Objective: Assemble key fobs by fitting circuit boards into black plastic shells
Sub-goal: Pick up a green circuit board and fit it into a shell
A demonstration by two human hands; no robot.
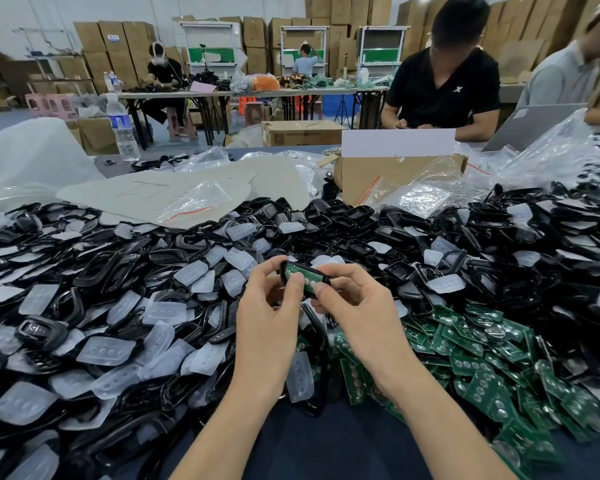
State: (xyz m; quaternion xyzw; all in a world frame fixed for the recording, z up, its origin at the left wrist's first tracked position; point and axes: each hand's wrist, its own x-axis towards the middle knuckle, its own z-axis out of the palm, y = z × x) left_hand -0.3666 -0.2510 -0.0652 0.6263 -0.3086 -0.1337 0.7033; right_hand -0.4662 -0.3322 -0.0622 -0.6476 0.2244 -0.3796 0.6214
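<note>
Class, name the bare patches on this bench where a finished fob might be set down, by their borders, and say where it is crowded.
One bare patch of tabletop lies between the forearms at the near edge, bordered by black shells left and green circuit boards right. A thin strip shows beside the water bottle. Everywhere else is heaped.

The left forearm (229,420) comes in bare from 7 o'clock, the right forearm (430,420) from 5 o'clock. The left hand (271,299) and right hand (357,306) are ungloved. The fingernails (297,280) look short, though blurred.
</note>
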